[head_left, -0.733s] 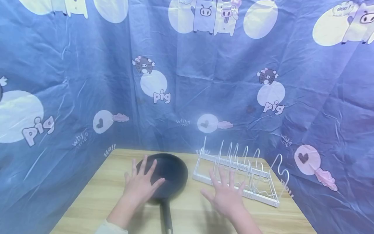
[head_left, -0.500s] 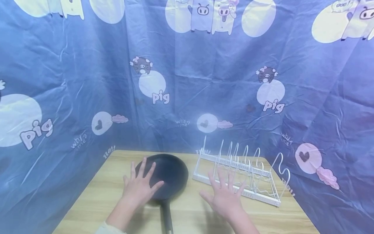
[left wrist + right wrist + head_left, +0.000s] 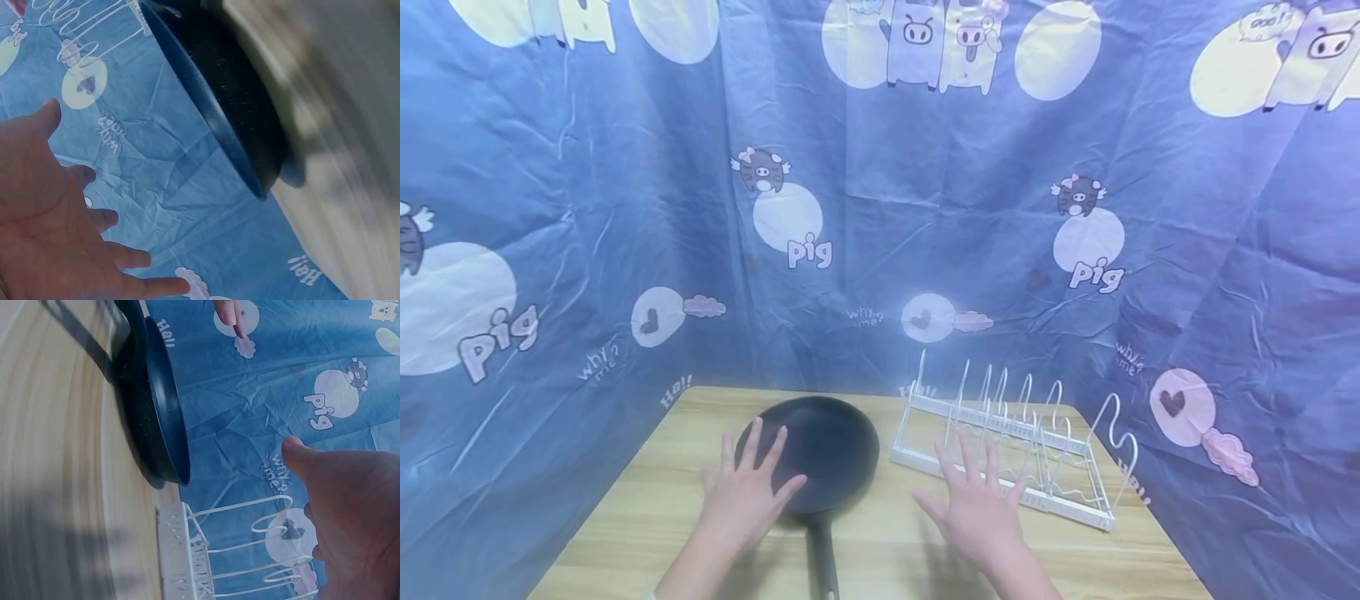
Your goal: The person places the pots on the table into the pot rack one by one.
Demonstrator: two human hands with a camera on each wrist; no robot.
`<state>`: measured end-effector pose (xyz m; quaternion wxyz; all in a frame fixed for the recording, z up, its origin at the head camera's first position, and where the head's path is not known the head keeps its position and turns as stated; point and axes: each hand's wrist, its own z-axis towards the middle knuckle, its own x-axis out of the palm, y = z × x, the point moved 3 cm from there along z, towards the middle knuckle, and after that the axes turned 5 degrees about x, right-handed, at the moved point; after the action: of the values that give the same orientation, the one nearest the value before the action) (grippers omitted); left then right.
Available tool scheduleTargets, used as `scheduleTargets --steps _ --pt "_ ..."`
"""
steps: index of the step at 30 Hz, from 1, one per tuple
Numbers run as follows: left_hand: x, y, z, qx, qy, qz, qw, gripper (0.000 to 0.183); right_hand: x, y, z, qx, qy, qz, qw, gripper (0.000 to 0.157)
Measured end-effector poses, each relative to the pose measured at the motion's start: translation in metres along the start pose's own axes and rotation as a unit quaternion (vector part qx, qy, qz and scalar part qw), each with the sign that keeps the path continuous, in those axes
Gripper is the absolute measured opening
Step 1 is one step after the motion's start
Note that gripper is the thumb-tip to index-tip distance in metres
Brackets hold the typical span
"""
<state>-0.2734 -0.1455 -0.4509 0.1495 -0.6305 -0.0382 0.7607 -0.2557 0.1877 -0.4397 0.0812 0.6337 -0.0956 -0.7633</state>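
Observation:
A black frying pan (image 3: 831,454) lies on the wooden table, its handle (image 3: 823,554) pointing toward the front edge. My left hand (image 3: 741,500) hovers with spread fingers over the pan's left side, overlapping its rim in the head view. In the left wrist view a gap shows between that hand (image 3: 69,225) and the pan (image 3: 219,94). To the right, my right hand (image 3: 977,508) is held up with its fingers spread, in front of a white wire rack (image 3: 1037,496). Neither hand holds anything. The right wrist view shows the right hand (image 3: 356,512) above the rack (image 3: 187,556).
The light wooden table (image 3: 647,492) reaches back to a blue cloth (image 3: 880,200) printed with pigs, which hangs behind it and on both sides. The rack's upright wire loops (image 3: 1056,400) rise at the table's back right, a short gap from the pan.
My left hand has shifted a little left and down, uncovering more of the pan. The right hand stays almost where it was. The head view has shifted slightly; pan and rack rest in place.

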Motion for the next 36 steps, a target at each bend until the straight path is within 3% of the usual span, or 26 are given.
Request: scheduleTargets --steps 4,7,11,19,22,25,31,32,34,36 --pt "0.005 0.004 -0.005 -0.013 0.0 0.009 0.9999 0.088 0.005 0.002 -0.001 -0.006 -0.001 -0.004 1.0 0.087" --pt "0.013 0.006 -0.009 -0.021 0.022 -0.002 0.9995 0.09 0.01 0.005 -0.002 -0.011 0.002 0.005 1.0 0.088" --pt "0.024 0.007 -0.013 -0.033 0.047 -0.035 0.9977 0.092 0.019 0.009 -0.005 -0.011 0.01 0.043 0.999 0.092" --pt "0.04 0.009 -0.011 -0.044 0.038 -0.083 0.9948 0.097 0.037 0.02 -0.008 -0.025 0.027 0.115 0.993 0.094" --pt "0.048 0.012 -0.008 -0.049 0.046 -0.111 0.9915 0.099 0.047 0.026 -0.009 -0.037 0.034 0.164 0.985 0.09" --pt "0.057 0.013 -0.006 -0.057 0.064 -0.125 0.9884 0.098 0.056 0.032 -0.013 -0.046 0.063 0.236 0.969 0.086" --pt "0.066 0.012 -0.003 -0.075 0.071 -0.172 0.9797 0.086 0.075 0.048 -0.022 -0.04 0.173 0.374 0.91 0.078" --pt "0.068 0.012 -0.004 -0.078 0.073 -0.199 0.9741 0.084 0.079 0.051 -0.023 -0.038 0.19 0.393 0.899 0.077" --pt "0.073 0.011 -0.006 -0.082 0.091 -0.278 0.9527 0.081 0.085 0.058 -0.026 -0.035 0.221 0.424 0.878 0.074" --pt "0.079 0.01 -0.01 -0.089 0.12 -0.366 0.9186 0.083 0.091 0.065 -0.03 -0.036 0.252 0.45 0.856 0.07"
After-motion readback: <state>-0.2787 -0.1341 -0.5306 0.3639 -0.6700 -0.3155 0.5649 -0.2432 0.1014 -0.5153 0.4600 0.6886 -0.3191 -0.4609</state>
